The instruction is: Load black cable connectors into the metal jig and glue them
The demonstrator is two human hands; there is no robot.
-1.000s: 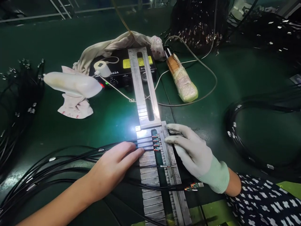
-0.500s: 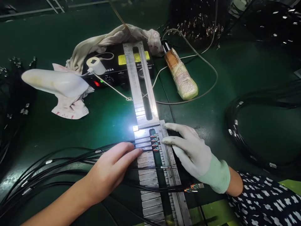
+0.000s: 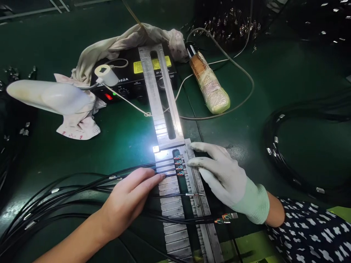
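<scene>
A slotted metal fixture runs down the middle, with several black cables lying across its grooves. Their ends show colored wires and small metal connectors over the fixture's gap. My left hand, bare, presses the cables at the fixture's left edge with closed fingers. My right hand, in a white and green glove, rests on the metal rail with its fingers spread. Lower down, two cables cross the fixture, and their connectors stick out past the rail.
Behind the fixture stands a black control box with a cloth over it and a white nozzle-like piece at its left. A plastic-wrapped handle lies right of it. Coiled black cables lie at the right.
The view has shifted slightly, so the box and the white piece sit a little further left. Both hands keep their places on the cables and the rail.
</scene>
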